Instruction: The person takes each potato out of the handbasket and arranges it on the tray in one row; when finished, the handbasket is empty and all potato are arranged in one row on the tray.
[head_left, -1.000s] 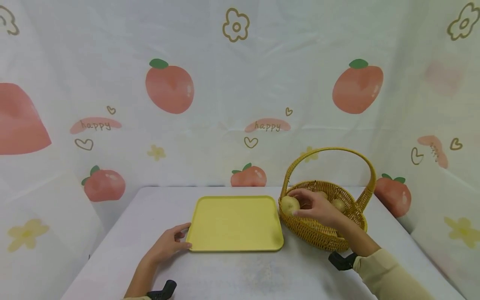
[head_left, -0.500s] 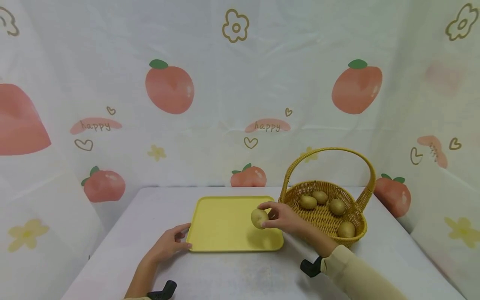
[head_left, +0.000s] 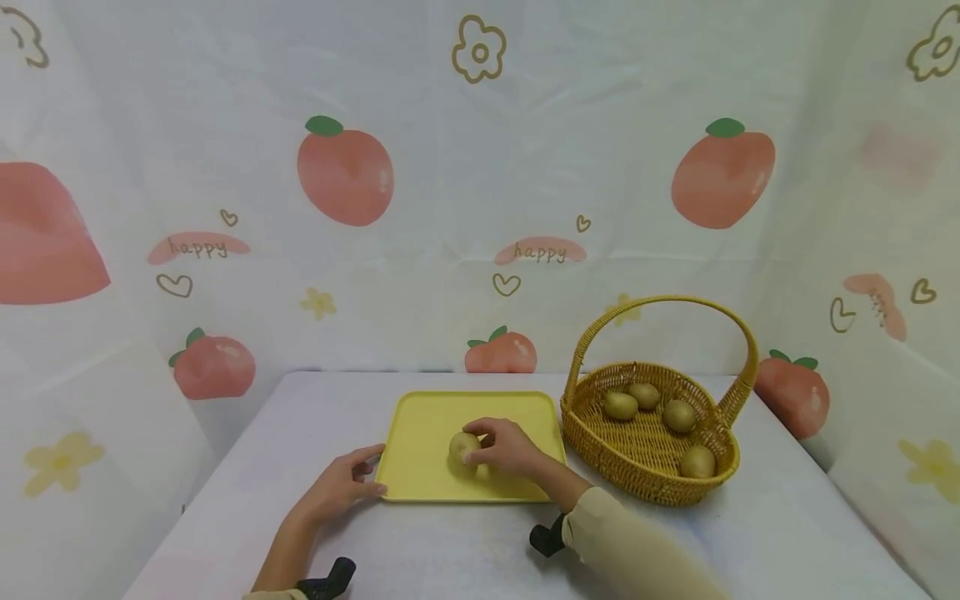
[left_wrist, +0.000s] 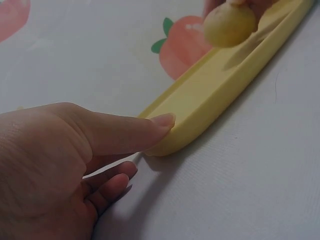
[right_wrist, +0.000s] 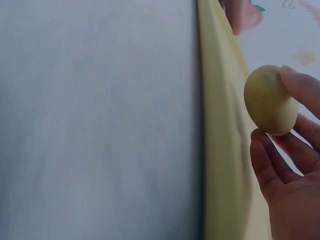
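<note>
The right hand (head_left: 504, 450) grasps one potato (right_wrist: 267, 102) between its thumb and fingers, and holds it over the middle part of the yellow tray (head_left: 420, 421). The potato is egg-shaped and rather plump, of a dull yellow-brown colour; its skin looks quite smooth, with few tiny dark specks, a greyish patch near the thumb and a paler lower side. Its shadow falls on the tray. The left hand (head_left: 337, 486) is at the left edge of the tray, not clenched: the thumb lies straight on the rim, while other fingers are loosely bent. To the right of the tray, just beside it, stands a wicker basket (head_left: 618, 468) with a tall arched handle (head_left: 671, 299), and four similar potatoes (head_left: 621, 406) lie inside. Behind the tray hangs a white backdrop (head_left: 420, 275) printed with red fruits, flowers and hearts.
</note>
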